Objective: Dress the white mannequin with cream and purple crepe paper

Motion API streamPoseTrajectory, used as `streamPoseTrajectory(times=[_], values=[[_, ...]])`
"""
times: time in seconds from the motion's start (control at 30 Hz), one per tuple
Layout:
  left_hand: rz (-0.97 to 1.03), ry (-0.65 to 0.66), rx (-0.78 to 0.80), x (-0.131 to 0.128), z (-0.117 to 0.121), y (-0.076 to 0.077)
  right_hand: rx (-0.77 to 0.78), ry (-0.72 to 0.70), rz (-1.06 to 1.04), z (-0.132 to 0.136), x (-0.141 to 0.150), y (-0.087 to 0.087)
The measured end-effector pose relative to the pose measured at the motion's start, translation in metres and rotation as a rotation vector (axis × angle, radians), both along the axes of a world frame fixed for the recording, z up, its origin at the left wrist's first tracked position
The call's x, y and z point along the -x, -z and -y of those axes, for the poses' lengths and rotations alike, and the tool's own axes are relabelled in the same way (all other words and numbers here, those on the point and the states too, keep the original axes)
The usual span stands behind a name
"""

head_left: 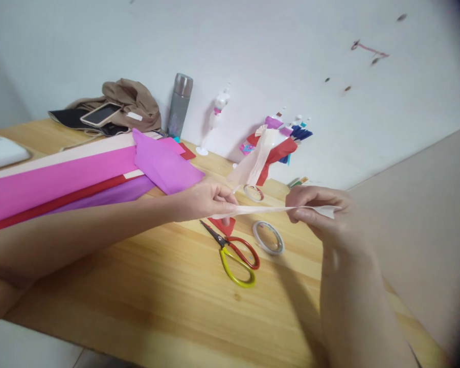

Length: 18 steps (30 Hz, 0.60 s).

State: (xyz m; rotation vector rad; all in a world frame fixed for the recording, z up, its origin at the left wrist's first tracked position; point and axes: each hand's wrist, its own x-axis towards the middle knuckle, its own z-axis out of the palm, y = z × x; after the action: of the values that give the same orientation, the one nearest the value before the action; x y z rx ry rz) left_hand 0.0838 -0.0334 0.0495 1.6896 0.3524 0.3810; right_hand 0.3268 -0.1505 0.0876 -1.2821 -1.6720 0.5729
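A narrow strip of white crepe paper (262, 209) stretches level between my two hands above the table. My left hand (210, 199) pinches its left end, and my right hand (314, 207) grips it near the right, where a short end sticks out past the thumb. Below the strip lie scissors (230, 244) with one red and one yellow handle, blades pointing up and left. Beside them rests a roll of clear tape (268, 238). A small red piece (223, 225) lies under my left fingertips, partly hidden by the scissors.
Long pink, red and purple paper sheets (61, 168) cover the table's left side. Behind stand a grey flask (180, 105), a white mini mannequin (215, 117) and more figures dressed in paper (270, 148). A phone (100, 114) lies on brown cloth (132, 99).
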Motion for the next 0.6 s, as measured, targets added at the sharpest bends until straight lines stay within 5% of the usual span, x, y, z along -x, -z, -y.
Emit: streamPoseTrajectory(times=[0.33,0.6], values=[[0.045,-0.055,-0.365,0.007,0.007,-0.003,0.122,0.175,-0.173,-0.013,0.005,0.004],[0.072,-0.037,-0.325,0.009,0.012,-0.004,0.167,0.214,-0.277,-0.018,0.008,0.008]])
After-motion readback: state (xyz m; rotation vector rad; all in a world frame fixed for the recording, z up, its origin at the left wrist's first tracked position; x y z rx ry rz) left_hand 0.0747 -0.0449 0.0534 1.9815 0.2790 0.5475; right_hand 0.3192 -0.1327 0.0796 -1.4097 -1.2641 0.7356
